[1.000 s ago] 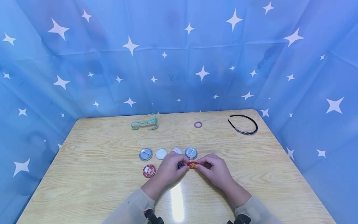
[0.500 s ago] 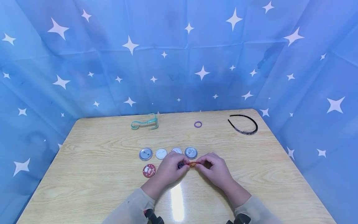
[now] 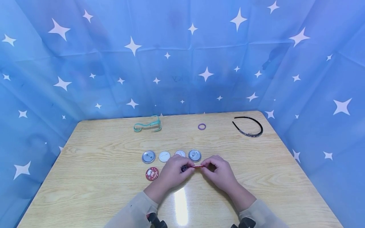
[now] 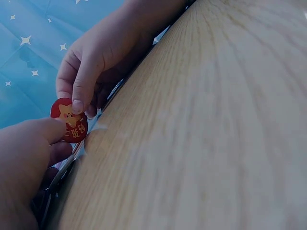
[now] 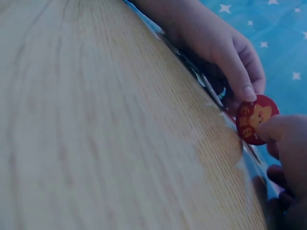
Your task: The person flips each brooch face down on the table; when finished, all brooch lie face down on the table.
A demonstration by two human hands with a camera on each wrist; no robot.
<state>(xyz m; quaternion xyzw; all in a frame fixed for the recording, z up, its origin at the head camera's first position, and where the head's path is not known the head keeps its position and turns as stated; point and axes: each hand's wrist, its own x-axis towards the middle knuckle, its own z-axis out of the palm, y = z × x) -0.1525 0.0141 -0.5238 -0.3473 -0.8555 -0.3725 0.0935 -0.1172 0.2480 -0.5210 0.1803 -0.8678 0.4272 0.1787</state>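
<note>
Badge (image 3: 197, 166) was pinched at opposite sides by the left hand (image 3: 174, 171) and the right hand (image 3: 219, 173), neither nearer, at the head view's lower centre, its thin edge lying left to right.

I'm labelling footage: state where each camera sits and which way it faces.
Head: on the head, forward and down at the table; left hand, right hand and sleeves show.
Left wrist: on that wrist, toward the held red badge; both hands show.
Right wrist: on that wrist, toward that badge; both hands show.
Shared: both wrist views show the badge's printed face.
</note>
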